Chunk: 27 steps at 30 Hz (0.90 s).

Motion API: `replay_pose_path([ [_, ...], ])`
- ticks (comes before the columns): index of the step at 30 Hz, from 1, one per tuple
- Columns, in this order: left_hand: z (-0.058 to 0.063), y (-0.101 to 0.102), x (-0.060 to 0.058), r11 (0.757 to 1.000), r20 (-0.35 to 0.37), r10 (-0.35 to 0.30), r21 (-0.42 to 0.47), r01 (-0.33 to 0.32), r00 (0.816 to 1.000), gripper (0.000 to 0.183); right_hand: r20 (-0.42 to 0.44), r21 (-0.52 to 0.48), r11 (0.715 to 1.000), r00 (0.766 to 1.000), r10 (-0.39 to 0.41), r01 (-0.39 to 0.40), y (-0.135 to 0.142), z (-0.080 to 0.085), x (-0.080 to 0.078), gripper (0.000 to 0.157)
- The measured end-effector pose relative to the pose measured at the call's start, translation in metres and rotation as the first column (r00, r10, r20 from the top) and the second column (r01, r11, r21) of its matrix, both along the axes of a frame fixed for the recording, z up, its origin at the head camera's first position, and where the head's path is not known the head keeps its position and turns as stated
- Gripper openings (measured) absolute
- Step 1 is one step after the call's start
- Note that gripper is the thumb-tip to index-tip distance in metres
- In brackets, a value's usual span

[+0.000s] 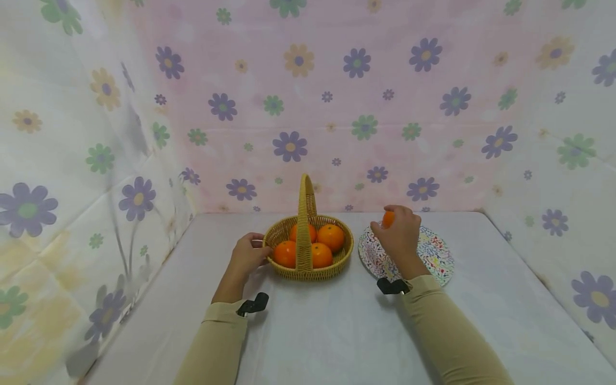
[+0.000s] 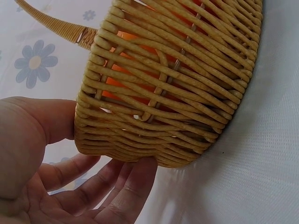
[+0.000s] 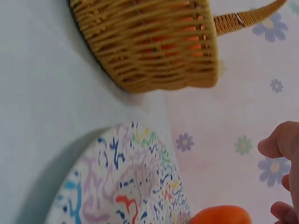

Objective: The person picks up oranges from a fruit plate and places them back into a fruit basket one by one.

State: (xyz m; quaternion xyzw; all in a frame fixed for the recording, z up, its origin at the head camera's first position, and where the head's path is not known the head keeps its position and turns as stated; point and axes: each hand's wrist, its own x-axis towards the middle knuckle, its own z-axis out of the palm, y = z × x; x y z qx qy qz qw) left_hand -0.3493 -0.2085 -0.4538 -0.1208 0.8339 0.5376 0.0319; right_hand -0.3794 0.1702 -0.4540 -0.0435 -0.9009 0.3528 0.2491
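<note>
My left hand (image 1: 247, 255) grips the left end of a yellow woven basket (image 2: 163, 84). In the left wrist view its thumb (image 2: 58, 119) lies at the rim and its fingers rest along the wicker side. Several oranges (image 1: 331, 237) sit inside the basket under its tall arched handle (image 1: 303, 224). To the right, my right hand (image 1: 400, 232) hovers over a round plate (image 1: 435, 251) with colourful squiggles. Close by its fingers is a single orange (image 3: 222, 215) at the plate; the right wrist view shows a gap between that fruit and the loosely bent fingers.
A white cloth (image 1: 313, 331) covers the table. Flower-patterned curtains (image 1: 332, 107) enclose it at the back and both sides. Basket and plate stand side by side near the back edge, a narrow strip of cloth between them.
</note>
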Motion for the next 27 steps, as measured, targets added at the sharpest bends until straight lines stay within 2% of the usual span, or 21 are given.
replay_pose_path([
  [7,0.003,0.002,0.001,1.000,0.006,-0.002,-0.002,0.002,1.000,0.050,0.005,0.004,0.999,0.999,-0.046,0.046,0.020,-0.009,-0.004,0.063],
  [11,0.002,0.001,0.002,1.000,0.011,0.008,-0.001,-0.008,1.000,0.050,0.072,-0.010,0.999,0.997,-0.041,0.042,0.028,-0.011,-0.006,0.076],
  [15,0.001,0.001,0.002,1.000,0.012,0.012,-0.001,-0.012,1.000,0.050,0.149,-0.068,0.997,0.988,-0.035,0.046,0.035,-0.012,-0.005,0.084],
  [19,0.000,0.000,0.001,1.000,0.010,0.009,-0.001,-0.009,1.000,0.050,0.194,-0.125,0.990,0.980,-0.040,0.065,0.041,-0.013,-0.004,0.089],
  [27,0.000,0.000,0.000,1.000,0.003,0.009,-0.002,-0.009,1.000,0.049,0.260,-0.164,0.981,0.964,-0.056,0.101,0.051,-0.020,-0.002,0.095],
])
